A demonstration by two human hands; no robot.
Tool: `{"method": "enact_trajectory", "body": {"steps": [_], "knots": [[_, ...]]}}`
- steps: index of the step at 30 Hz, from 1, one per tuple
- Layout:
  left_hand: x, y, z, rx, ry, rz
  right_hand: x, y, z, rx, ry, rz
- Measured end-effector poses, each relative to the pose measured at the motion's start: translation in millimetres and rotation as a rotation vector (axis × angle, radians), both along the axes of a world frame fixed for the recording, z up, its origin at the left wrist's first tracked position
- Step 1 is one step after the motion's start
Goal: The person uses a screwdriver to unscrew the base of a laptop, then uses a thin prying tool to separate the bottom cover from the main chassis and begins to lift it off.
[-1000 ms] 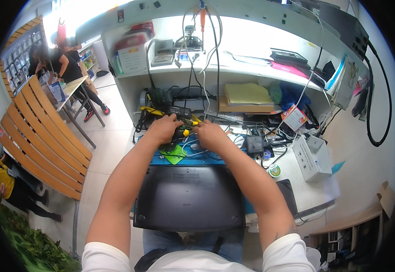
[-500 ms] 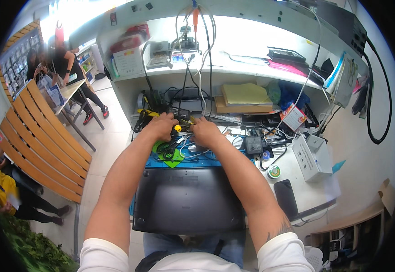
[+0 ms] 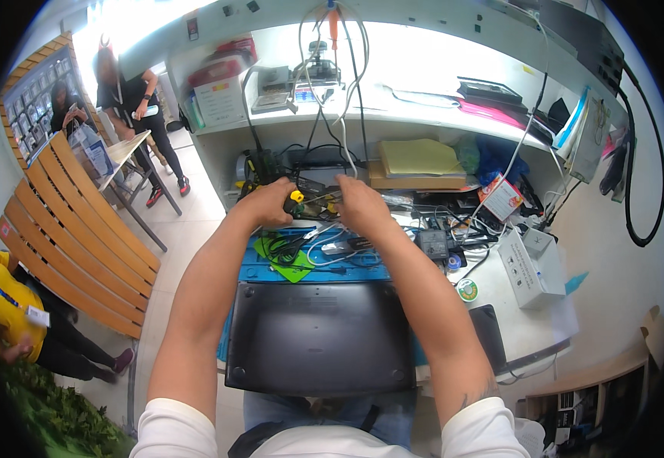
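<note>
Both my hands are in a heap of tools and cables [image 3: 318,183] at the back of the bench. My left hand [image 3: 272,204] is closed, its fingers bent round a tool with a yellow-and-black handle [image 3: 296,196]; the rest of it is hidden. My right hand [image 3: 361,206] is closed at the heap's right part, fingertips down among the tools; what they pinch is hidden. Nearer me, a black laptop [image 3: 318,336] lies underside up on a blue work mat [image 3: 259,271]. A bright green piece [image 3: 292,269] with black cables over it lies between laptop and heap.
Right of my right forearm are a black power adapter [image 3: 432,244], a solder spool [image 3: 467,290], a dark phone [image 3: 487,336] and a white box [image 3: 528,271]. Cables hang from the shelf [image 3: 393,107] above the heap. Other people stand at the left, beyond a slatted wooden bench [image 3: 80,229].
My left hand has moved slightly farther back with the yellow-and-black handle. My right hand has shifted back and a little right, and the view has moved slightly.
</note>
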State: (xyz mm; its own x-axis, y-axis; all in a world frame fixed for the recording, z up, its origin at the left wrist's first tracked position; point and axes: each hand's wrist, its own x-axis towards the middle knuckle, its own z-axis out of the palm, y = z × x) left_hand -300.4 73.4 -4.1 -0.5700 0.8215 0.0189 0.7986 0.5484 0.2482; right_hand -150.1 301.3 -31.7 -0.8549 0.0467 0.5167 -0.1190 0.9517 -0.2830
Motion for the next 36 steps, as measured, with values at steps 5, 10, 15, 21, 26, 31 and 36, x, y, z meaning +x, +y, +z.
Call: {"method": "enact_trajectory", "body": {"steps": [5,10,15,21,26,31,36], "knots": [[-17,-7,-7,0.090,-0.015,-0.029,18,-1,25,-0.004,-0.102,0.002],[-14,-13,-9,0.076,-0.013,-0.023,71,-7,42,0.138,-0.272,0.099],[7,7,-11,0.064,0.075,-0.077,186,4,67,0.115,-0.307,0.087],[30,-10,-15,0.229,0.177,-0.015,319,46,53,-0.053,0.260,-0.344],[60,-11,4,0.334,0.355,-0.027,403,124,10,0.025,0.356,-1.062],[116,-14,32,0.481,0.364,0.016,405,160,-16,-0.228,0.225,-1.115],[182,-22,45,0.648,0.343,-0.090,398,180,-39,-0.378,0.226,-1.071]]}}
